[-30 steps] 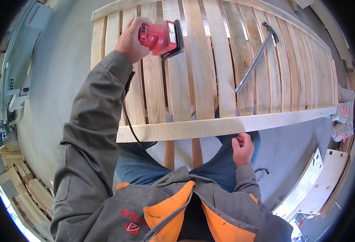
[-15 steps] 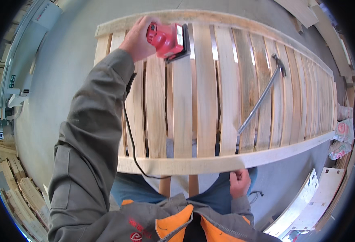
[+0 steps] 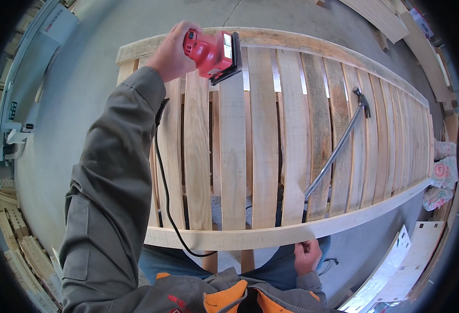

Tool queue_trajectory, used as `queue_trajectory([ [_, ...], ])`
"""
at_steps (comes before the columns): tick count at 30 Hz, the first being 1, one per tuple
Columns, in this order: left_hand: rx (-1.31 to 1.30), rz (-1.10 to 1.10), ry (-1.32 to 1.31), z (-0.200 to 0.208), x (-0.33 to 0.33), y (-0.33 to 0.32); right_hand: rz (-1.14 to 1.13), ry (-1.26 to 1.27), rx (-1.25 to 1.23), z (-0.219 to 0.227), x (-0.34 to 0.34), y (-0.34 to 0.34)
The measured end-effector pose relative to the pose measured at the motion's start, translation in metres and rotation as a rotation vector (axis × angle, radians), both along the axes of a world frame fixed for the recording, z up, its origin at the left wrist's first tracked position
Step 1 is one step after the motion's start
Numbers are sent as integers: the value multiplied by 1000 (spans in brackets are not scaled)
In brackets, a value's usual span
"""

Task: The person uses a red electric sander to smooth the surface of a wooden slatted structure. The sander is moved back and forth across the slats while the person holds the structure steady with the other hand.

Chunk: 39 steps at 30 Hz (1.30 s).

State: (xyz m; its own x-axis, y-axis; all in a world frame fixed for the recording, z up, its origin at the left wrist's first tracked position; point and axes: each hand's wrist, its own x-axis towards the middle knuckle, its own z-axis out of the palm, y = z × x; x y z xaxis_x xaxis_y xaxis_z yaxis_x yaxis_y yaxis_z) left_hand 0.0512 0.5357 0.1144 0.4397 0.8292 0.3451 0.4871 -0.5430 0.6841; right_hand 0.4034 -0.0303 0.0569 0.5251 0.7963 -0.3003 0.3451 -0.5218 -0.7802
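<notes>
My left hand (image 3: 173,55) is wrapped round a red electric sander (image 3: 207,52) with a black sanding pad. It holds the sander tilted, pad facing right, by the far rail (image 3: 287,37) of a slatted wooden frame. A black cord (image 3: 165,182) runs down past my sleeve and over the near rail (image 3: 229,239). My right hand (image 3: 308,255) is curled into a loose fist just below the near rail, above my thigh; nothing shows in it. Across the slats (image 3: 263,135) lies a claw hammer (image 3: 339,141) with a metal handle, its head toward the far side.
Long boards (image 3: 381,21) lie at the far right. Pale panels with holes (image 3: 402,266) are at the lower right, near patterned cloth bundles (image 3: 442,175). Stacked wood pieces (image 3: 31,255) and a grey machine (image 3: 41,52) line the left side.
The frame and hammer sit lower in the picture as the view has shifted. Against the slats, my left hand and the sander are slightly nearer the far rail. My right hand stays by the near rail.
</notes>
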Motion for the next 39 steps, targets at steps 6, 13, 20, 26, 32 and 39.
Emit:
queue_trajectory([
  [6, 36, 13, -7, -2, -1, 1, -34, 36, 40, -3, -3, 2],
  [13, -36, -6, -35, -1, -6, -27, -2, 43, 12, 4, -7, 6],
  [20, 50, -13, -29, 1, -5, -68, 27, -42, 53, 4, -7, 5],
  [26, -42, -6, -54, 4, -9, -115, 45, -9, 86, 3, -8, -1],
  [32, 1, -2, -39, 2, -10, -162, 60, -22, 88, 6, -7, -7],
  [39, 18, -19, -32, 6, -13, -219, 92, -75, 128, 7, -7, -15],
])
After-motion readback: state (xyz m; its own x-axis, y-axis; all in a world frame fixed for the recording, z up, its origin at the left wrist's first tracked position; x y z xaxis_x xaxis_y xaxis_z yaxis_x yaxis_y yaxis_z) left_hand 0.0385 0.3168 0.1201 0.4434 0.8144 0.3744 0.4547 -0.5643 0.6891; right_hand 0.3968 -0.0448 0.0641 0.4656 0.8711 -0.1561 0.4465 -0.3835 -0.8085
